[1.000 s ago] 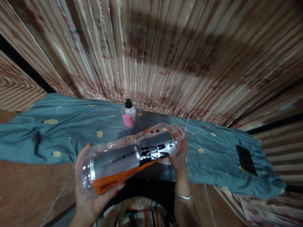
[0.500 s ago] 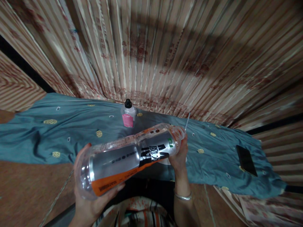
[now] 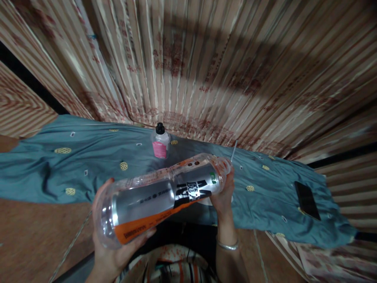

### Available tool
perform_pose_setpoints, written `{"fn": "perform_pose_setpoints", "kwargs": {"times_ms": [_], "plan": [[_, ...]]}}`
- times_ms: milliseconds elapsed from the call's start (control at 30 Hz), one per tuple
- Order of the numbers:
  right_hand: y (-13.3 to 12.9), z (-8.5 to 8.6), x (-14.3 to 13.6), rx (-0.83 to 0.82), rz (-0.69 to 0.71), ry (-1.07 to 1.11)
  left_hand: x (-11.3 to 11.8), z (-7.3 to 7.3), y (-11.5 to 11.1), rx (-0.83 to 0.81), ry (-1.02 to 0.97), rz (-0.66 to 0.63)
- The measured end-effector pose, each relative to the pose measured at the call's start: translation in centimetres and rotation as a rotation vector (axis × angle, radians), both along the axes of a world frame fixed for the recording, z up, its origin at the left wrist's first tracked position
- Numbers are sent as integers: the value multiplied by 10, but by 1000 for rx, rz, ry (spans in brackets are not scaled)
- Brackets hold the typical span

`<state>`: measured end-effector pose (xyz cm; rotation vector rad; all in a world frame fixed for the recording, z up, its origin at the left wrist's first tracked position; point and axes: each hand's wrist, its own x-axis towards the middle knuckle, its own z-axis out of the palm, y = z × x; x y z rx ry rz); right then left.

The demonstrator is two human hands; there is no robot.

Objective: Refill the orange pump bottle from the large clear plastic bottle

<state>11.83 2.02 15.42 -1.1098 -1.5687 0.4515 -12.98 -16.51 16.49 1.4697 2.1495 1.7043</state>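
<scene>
A large clear plastic drink bottle (image 3: 144,200) with a silver and orange label lies slantwise across my view, its base at lower left and its neck at upper right. My left hand (image 3: 114,243) is wrapped round the base end. Around the neck end closes my right hand (image 3: 224,192), with a silver bangle on that wrist. The bottle hides part of both hands' fingers. Past the bottle's neck, a thin pale stick or straw (image 3: 234,151) points up. Behind the bottle, a white round thing (image 3: 206,201) shows only in part.
A small clear bottle (image 3: 160,143) with a black cap and pink label stands on the blue-green cloth (image 3: 97,161) covering the narrow table. A black phone-like slab (image 3: 307,199) lies at the right. Striped curtains (image 3: 188,70) hang close behind the table.
</scene>
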Motion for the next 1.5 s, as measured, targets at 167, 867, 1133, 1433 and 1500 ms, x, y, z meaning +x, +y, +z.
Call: {"fn": "perform_pose_setpoints", "kwargs": {"times_ms": [167, 867, 1133, 1433, 1500], "plan": [[0, -1, 0, 5, -7, -21, 2, 1, 1, 14, -35, 13], [1, 2, 0, 21, -16, -50, 1, -3, -2, 2, -101, 23], [1, 1, 0, 2, 2, -23, 2, -2, -1, -12, -109, 23], [0, 4, -1, 26, 25, -1, 3, 1, -1, -23, -66, -10], [1, 3, -1, 35, 20, -21, 10, 5, 3, -1, -86, 34]]}}
